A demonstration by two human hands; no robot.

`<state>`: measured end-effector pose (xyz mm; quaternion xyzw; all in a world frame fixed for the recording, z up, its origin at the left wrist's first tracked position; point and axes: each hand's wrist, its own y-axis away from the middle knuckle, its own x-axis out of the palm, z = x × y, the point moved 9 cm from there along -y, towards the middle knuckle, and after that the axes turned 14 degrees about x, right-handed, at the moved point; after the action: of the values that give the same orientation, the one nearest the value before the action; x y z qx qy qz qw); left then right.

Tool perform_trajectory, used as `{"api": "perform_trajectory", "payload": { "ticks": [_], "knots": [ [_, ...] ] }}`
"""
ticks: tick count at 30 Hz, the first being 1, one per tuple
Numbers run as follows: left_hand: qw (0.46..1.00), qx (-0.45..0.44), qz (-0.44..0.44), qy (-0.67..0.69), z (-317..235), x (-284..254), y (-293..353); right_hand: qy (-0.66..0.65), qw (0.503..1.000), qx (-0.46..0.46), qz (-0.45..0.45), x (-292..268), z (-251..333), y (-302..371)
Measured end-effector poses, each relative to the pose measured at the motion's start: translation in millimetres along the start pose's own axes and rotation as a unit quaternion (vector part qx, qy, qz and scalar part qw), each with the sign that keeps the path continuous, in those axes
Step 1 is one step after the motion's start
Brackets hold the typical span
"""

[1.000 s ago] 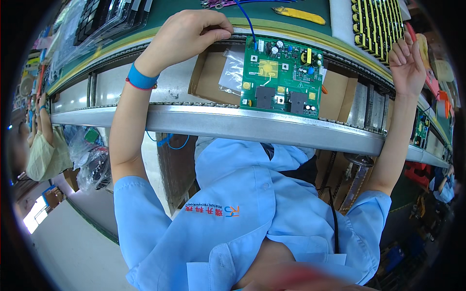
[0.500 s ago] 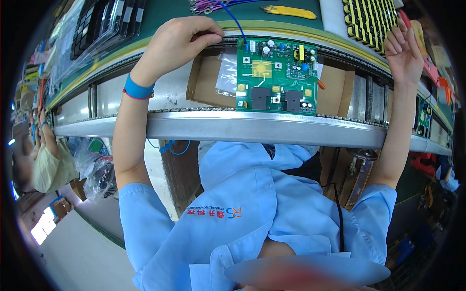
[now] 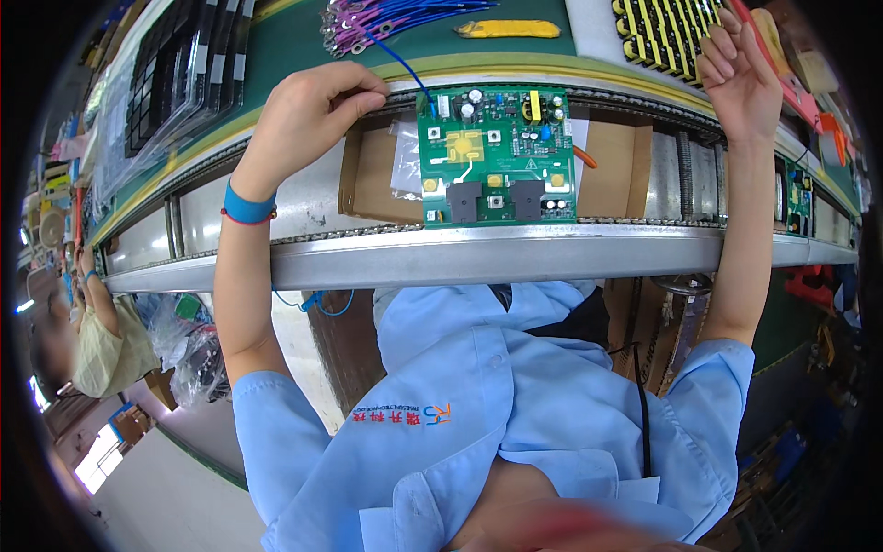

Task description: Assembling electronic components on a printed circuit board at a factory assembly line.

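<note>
A green circuit board (image 3: 497, 170) lies across the conveyor rails in front of me, carrying two dark grey blocks and small parts. A blue wire (image 3: 401, 61) runs from its far left corner to a bundle of purple and blue wires with ring lugs (image 3: 354, 26). Left of the board, my left hand (image 3: 317, 110) is at the far rail, thumb and fingertips drawn together; anything between them is hidden. My right hand (image 3: 743, 87) is raised at the far right, fingers partly bent and apart, beside rows of yellow-and-black components (image 3: 667, 37). No held thing shows in it.
A yellow utility knife (image 3: 508, 29) lies on the green bench. Black trays (image 3: 189, 78) stand at the far left. Under the board is an open cardboard box (image 3: 616, 170) with a clear bag. The metal front rail (image 3: 423, 260) runs before me. Another person (image 3: 110, 336) is at left.
The whole view has shifted, so the board, bench and rails sit lower and further left. My left hand stays by the far rail, and my right hand stays by the components.
</note>
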<state>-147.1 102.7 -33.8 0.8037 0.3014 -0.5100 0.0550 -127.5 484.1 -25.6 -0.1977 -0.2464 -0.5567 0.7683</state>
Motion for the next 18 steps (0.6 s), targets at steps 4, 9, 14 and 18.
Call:
{"api": "perform_trajectory", "payload": {
  "ticks": [4,9,14,18],
  "knots": [
    [1.0,-0.013,0.004,0.005,3.9,2.3,-0.9,-0.003,1.0,-0.002,0.002,1.5,0.6,1.6],
    [1.0,-0.002,-0.003,0.002,0.1,-0.5,-2.5,-0.001,1.0,-0.001,0.0,-2.1,0.7,0.0],
    [1.0,-0.005,-0.001,0.0,0.1,0.4,-2.0,0.002,1.0,0.003,-0.014,-1.4,-3.6,0.2],
    [0.999,0.006,-0.031,0.011,-0.8,-1.4,-2.6,0.007,1.0,-0.001,-0.028,-0.4,-2.3,0.9]
  ]
}}
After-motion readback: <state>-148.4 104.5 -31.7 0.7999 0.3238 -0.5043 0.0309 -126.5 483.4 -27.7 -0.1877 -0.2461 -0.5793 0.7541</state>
